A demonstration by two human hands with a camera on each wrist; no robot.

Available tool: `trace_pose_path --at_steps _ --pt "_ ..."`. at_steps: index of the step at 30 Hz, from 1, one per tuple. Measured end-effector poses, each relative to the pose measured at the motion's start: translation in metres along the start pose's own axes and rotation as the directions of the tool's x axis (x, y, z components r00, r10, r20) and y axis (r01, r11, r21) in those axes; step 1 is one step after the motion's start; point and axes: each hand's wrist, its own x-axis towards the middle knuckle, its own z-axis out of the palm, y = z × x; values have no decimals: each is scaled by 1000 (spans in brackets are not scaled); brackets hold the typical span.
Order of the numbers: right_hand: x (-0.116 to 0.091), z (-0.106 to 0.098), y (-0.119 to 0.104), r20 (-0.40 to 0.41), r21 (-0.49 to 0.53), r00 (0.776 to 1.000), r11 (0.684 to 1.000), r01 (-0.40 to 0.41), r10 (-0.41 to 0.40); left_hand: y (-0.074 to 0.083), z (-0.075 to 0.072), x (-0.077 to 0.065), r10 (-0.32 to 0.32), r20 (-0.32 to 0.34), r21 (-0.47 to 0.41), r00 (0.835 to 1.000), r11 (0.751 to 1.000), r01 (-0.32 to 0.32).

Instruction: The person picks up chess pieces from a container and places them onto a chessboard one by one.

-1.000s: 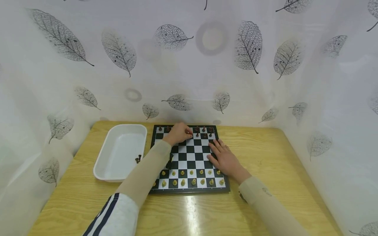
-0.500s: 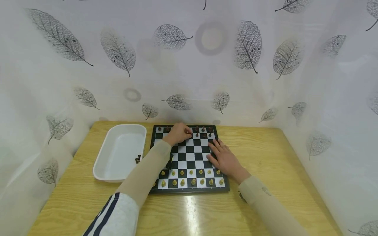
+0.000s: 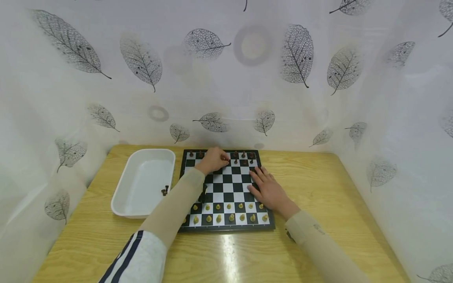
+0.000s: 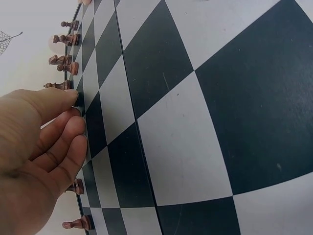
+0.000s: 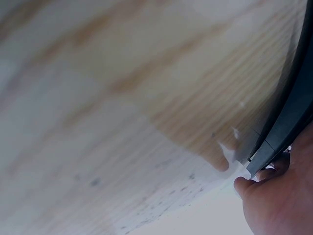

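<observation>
My left hand (image 3: 214, 160) is at the far side of a black-and-white chessboard (image 3: 238, 179), thumb and fingertips pinching what seems to be a small dark-brown chess piece, mostly hidden by the fingers. In the left wrist view, the hand (image 4: 34, 132) is beside a row of brown chess pieces (image 4: 61, 67) along the board's edge; its fingers are bent and the thumb tip is near them. My right hand (image 3: 270, 192) rests with spread fingers on the board's right edge. In the right wrist view, that hand (image 5: 279, 200) lies against the dark board rim (image 5: 286, 122).
Cream-coloured chess pieces (image 3: 232, 217) stand in two rows at the board's near side. A white tray (image 3: 141, 177) on the left holds several brown chess pieces (image 3: 165, 190). A leaf-patterned curtain (image 3: 226, 94) hangs behind the wooden table (image 3: 301, 169).
Both hands stay in place, with the left fingers at the same spot on the board's far side. The view shifts very slightly.
</observation>
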Motion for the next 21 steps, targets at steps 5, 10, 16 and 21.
trace_pose_path --at_steps 5,10,16,21 --pt "1 -1 -1 3 -3 1000 1000 -5 5 -1 -2 -2 9 -1 -5 1000 1000 -9" --pt "1 0 -2 7 -11 1000 1000 -10 10 0 -7 -5 1 6 -27 1000 1000 -1" --pt "1 1 -1 3 -13 1000 1000 -15 15 2 -20 -10 15 -2 -87 1000 996 -15" --pt "0 0 -1 0 -8 1000 1000 -13 13 1 -34 -16 62 -38 -125 997 990 -66"
